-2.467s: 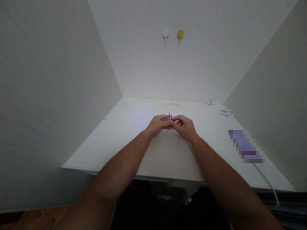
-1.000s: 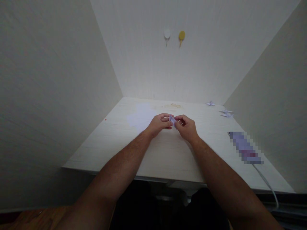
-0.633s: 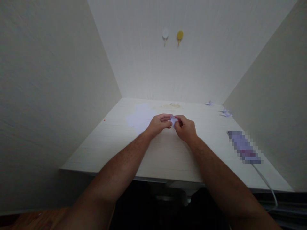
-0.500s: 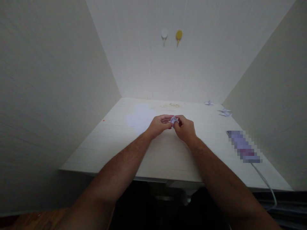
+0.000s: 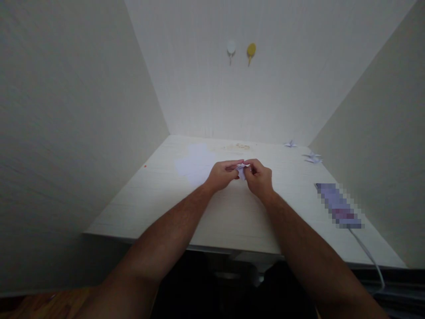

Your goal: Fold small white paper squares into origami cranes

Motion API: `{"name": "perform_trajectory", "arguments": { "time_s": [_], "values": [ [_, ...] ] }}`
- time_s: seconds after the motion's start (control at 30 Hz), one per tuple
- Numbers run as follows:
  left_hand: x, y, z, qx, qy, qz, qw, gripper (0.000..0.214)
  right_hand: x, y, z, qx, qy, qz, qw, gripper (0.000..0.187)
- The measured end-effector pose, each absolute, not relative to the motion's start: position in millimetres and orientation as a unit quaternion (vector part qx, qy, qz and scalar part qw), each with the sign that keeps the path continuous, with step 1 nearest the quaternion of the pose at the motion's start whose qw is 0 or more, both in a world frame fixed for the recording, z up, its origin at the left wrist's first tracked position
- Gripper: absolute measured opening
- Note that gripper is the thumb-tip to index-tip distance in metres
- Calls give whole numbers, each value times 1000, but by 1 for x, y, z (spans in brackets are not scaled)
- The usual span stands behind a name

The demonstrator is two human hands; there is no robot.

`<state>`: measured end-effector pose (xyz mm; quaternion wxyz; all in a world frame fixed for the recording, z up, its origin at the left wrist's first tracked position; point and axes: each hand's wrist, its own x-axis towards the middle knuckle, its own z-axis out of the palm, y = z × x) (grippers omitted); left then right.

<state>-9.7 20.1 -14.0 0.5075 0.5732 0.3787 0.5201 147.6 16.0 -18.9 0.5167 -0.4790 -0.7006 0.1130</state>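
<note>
A small folded piece of pale lilac paper [image 5: 242, 169] is pinched between both hands over the middle of a white table [image 5: 159, 199]. My left hand [image 5: 223, 173] grips its left side with curled fingers. My right hand [image 5: 259, 176] is closed on its right side, thumb and fingertips meeting on top. Most of the paper is hidden by the fingers.
Loose pale sheets of paper [image 5: 194, 162] lie just beyond the hands to the left. Folded paper figures sit at the far right [image 5: 291, 143] [image 5: 312, 156]. A blurred flat device [image 5: 338, 205] with a white cable [image 5: 370, 257] lies at the right edge. Walls enclose the table on three sides; two hooks [image 5: 241, 50] hang on the back wall.
The paper stood as a thin upright strip between the fingertips; it now looks flatter and more spread, tucked lower between the hands. Both hands stayed in the same spot.
</note>
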Motion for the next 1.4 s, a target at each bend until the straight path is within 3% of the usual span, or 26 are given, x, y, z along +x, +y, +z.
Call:
{"name": "perform_trajectory", "arguments": {
  "time_s": [0.4, 0.77, 1.1, 1.4],
  "values": [
    [-11, 14, -3, 527, 374, 545, 534, 34, 148, 18, -26, -419, -681, 220, 559, 21],
    [-13, 18, -5, 488, 344, 564, 571, 40, 149, 19, -23, -396, -669, 237, 583, 19],
    [-15, 16, -1, 478, 342, 567, 577, 27, 150, 20, -25, -389, -677, 215, 586, 21],
    [-15, 23, -8, 524, 340, 597, 503, 45, 149, 12, -12, -345, -734, 180, 557, 22]
  ]
}}
